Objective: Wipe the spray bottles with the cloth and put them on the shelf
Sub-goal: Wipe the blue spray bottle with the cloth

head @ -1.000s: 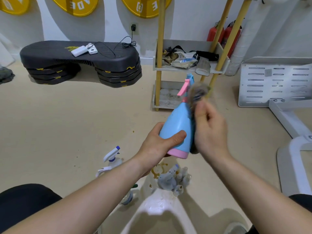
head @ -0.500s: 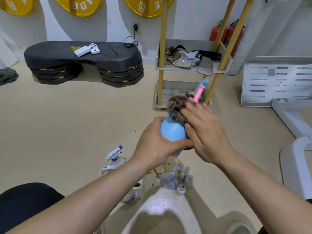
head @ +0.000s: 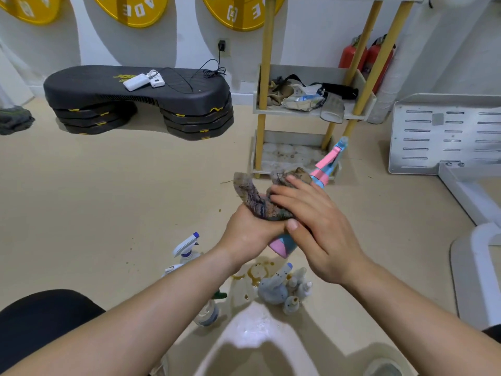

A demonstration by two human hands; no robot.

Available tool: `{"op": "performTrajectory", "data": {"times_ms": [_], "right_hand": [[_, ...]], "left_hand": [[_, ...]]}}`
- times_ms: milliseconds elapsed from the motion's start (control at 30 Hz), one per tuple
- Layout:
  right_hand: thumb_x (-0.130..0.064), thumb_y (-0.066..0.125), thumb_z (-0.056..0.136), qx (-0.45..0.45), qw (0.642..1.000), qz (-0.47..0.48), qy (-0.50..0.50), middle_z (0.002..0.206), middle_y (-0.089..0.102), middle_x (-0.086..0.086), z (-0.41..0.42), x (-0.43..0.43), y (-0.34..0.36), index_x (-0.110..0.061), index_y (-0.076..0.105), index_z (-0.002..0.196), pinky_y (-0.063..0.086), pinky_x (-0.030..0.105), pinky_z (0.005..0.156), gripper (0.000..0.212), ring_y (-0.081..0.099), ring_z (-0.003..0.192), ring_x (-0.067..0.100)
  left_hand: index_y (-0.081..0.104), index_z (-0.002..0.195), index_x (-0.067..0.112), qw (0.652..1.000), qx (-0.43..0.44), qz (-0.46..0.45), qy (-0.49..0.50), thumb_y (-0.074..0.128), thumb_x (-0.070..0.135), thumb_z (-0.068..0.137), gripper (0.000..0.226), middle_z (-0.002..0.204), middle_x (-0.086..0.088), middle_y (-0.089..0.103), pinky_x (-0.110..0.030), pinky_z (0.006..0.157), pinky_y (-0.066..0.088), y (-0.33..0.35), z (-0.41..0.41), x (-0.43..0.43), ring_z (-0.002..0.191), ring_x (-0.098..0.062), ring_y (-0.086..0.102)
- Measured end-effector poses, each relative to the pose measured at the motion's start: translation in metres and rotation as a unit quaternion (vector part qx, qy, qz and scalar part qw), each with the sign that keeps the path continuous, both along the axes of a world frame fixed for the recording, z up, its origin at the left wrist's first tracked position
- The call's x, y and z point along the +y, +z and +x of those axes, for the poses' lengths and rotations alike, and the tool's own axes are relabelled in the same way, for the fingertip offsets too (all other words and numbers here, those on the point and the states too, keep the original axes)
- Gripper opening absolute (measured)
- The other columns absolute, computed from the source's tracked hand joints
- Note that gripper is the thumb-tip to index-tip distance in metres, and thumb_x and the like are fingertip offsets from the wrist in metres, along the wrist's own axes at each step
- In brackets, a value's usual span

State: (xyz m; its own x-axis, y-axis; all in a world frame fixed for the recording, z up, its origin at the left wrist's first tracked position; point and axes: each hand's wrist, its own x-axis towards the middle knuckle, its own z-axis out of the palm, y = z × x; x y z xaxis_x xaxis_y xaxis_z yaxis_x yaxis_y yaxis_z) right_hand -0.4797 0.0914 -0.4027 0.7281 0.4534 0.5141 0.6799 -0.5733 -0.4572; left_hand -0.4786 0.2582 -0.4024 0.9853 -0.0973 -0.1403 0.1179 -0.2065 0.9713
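— What have your hands got right now?

— My left hand (head: 248, 229) is wrapped around the lower body of the blue and pink spray bottle (head: 322, 173), holding it tilted so the nozzle points up and away to the right. My right hand (head: 311, 223) lies over the top of it, fingers spread, pressing the cloth (head: 254, 198) flat against the bottle's body. One end of the cloth sticks up past my left hand.

— Can you read anything on that bottle?

— No. The cloth and my hands cover most of it; only the pink base below my hands and the pink trigger and collar beyond them show, and neither carries a label I can make out.

— Where is the shelf?

— Straight beyond my hands, a shelf (head: 311, 115) with yellow posts. Its middle tier is cluttered with rags and packets; the bottom tier, just past the nozzle, has no bottles.

— Other bottles?

— On the floor below my left forearm, a white spray bottle (head: 187, 246) with a blue nozzle tip. Below my right hand, a cluster of small bottles (head: 284, 290) beside a brown stain on the floor.

— Any writing at all?

— Far beyond my left hand, the yellow discs (head: 233, 12) on the wall show letters, "ADE" among them. The black step platform (head: 135, 96) has a yellow logo, too blurred to read.
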Motion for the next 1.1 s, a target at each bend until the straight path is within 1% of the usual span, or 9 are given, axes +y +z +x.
{"op": "performTrajectory", "data": {"times_ms": [200, 267, 400, 500, 600, 700, 833, 933, 1100], "right_hand": [[-0.039, 0.023, 0.108, -0.073, 0.989, 0.065, -0.111, 0.157, 0.042, 0.01, 0.011, -0.008, -0.002, -0.004, 0.051, 0.144, 0.028, 0.048, 0.121, 0.058, 0.03, 0.151, 0.029], [-0.039, 0.027, 0.107, 0.021, 0.978, 0.174, -0.11, 0.159, 0.038, 0.005, 0.006, 0.001, -0.007, -0.013, 0.042, 0.152, 0.028, 0.042, 0.12, 0.054, 0.035, 0.148, 0.025], [-0.053, 0.037, 0.1, 0.249, 0.882, 0.393, -0.07, 0.139, 0.054, -0.008, -0.024, 0.04, -0.012, -0.043, 0.034, 0.151, 0.037, 0.042, 0.103, 0.052, 0.052, 0.12, 0.015], [-0.048, 0.036, 0.1, 0.243, 0.882, 0.395, -0.08, 0.146, 0.041, -0.037, -0.029, 0.044, -0.006, -0.045, 0.033, 0.147, 0.026, 0.029, 0.118, 0.047, 0.034, 0.142, -0.007], [-0.049, 0.032, 0.101, 0.2, 0.908, 0.352, -0.104, 0.149, 0.045, -0.015, -0.022, 0.036, -0.001, -0.033, 0.038, 0.148, 0.025, 0.03, 0.121, 0.05, 0.034, 0.144, 0.004], [-0.047, 0.023, 0.102, 0.154, 0.949, 0.259, -0.089, 0.154, 0.033, -0.016, -0.021, 0.038, 0.002, -0.036, 0.03, 0.151, 0.022, 0.018, 0.118, 0.051, 0.024, 0.147, 0.0], [-0.06, 0.02, 0.097, 0.179, 0.949, 0.251, -0.064, 0.136, 0.01, -0.062, -0.016, 0.047, 0.009, -0.066, 0.025, 0.132, 0.024, 0.023, 0.115, 0.036, 0.019, 0.14, -0.016], [-0.063, 0.024, 0.098, 0.226, 0.911, 0.341, -0.055, 0.147, 0.031, -0.042, -0.004, 0.047, 0.02, -0.074, 0.042, 0.127, 0.03, 0.035, 0.115, 0.036, 0.037, 0.141, 0.003], [-0.052, 0.042, 0.104, 0.366, 0.773, 0.502, -0.127, 0.114, 0.076, -0.001, 0.018, 0.03, 0.048, -0.033, 0.072, 0.104, 0.059, 0.033, 0.084, 0.035, 0.073, 0.102, 0.014]], "left_hand": [[0.063, 0.122, 0.019, 0.965, 0.173, -0.196, -0.032, 0.076, 0.065, 0.066, 0.074, 0.106, -0.006, 0.074, -0.044, 0.081, 0.06, 0.012, -0.005, -0.003, 0.091, -0.022, 0.073], [0.064, 0.123, 0.018, 0.946, 0.183, -0.265, -0.04, 0.074, 0.07, 0.069, 0.076, 0.107, -0.007, 0.074, -0.046, 0.084, 0.06, 0.016, -0.003, -0.003, 0.091, -0.023, 0.073], [0.068, 0.122, 0.018, 0.948, 0.157, -0.277, -0.014, 0.07, 0.067, 0.073, 0.069, 0.115, -0.008, 0.074, -0.044, 0.095, 0.055, 0.019, 0.008, 0.005, 0.098, -0.022, 0.072], [0.066, 0.124, 0.015, 0.972, 0.081, -0.218, 0.01, 0.07, 0.066, 0.07, 0.074, 0.118, -0.01, 0.073, -0.044, 0.098, 0.052, 0.014, 0.014, 0.007, 0.106, -0.023, 0.069], [0.064, 0.115, 0.02, 0.98, 0.012, -0.187, 0.067, 0.072, 0.048, 0.075, 0.05, 0.101, 0.001, 0.074, -0.038, 0.079, 0.052, 0.015, 0.018, 0.005, 0.09, -0.016, 0.068], [0.062, 0.104, 0.028, 0.979, 0.004, -0.179, 0.094, 0.062, 0.048, 0.075, 0.034, 0.095, 0.011, 0.07, -0.038, 0.08, 0.05, 0.014, 0.021, 0.001, 0.088, -0.011, 0.065], [0.059, 0.107, 0.025, 0.981, 0.025, -0.17, 0.085, 0.069, 0.074, 0.064, 0.066, 0.093, 0.009, 0.073, -0.052, 0.094, 0.056, 0.016, 0.016, -0.006, 0.091, -0.014, 0.072], [0.063, 0.115, 0.02, 0.979, 0.026, -0.192, 0.068, 0.071, 0.069, 0.07, 0.067, 0.109, -0.002, 0.074, -0.058, 0.102, 0.05, 0.02, 0.015, -0.007, 0.105, -0.024, 0.071], [0.063, 0.126, 0.017, 0.957, 0.071, -0.281, -0.02, 0.06, 0.055, 0.09, 0.053, 0.118, -0.008, 0.073, -0.041, 0.082, 0.061, 0.019, 0.012, -0.012, 0.102, -0.024, 0.072]]}}
